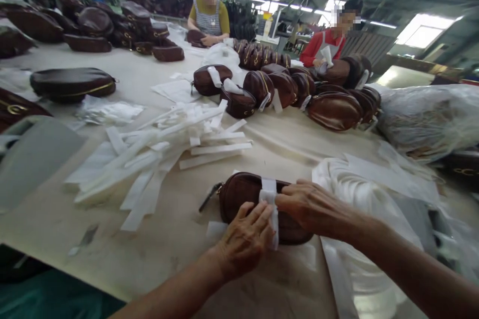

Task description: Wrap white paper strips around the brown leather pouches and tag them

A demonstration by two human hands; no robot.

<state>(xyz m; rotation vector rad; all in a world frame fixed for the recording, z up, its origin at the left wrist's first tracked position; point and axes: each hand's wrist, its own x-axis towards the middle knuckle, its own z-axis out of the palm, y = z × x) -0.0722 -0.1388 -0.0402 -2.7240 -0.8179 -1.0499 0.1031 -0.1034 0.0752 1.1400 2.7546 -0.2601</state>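
Note:
A dark brown leather pouch [239, 192] with a zip pull at its left end lies on the table in front of me. Around its middle runs a white wrapping strip [268, 187]. My left hand [249, 234] presses its fingers on the strip from the near side, over the pouch. From the right, my right hand [309, 204] pinches the strip's edge between curled fingers. The fingertips of both hands almost meet at the strip. The pouch's near middle is partly covered by my hands.
Loose white strips [157, 154] lie heaped to the left. A stack of white sheets [359, 209] stands at right. Several brown pouches [335, 109] sit beyond, near a plastic-covered bundle [430, 114]. Two co-workers, one in a checked apron [208, 22], one in red sleeves [312, 50], handle pouches behind.

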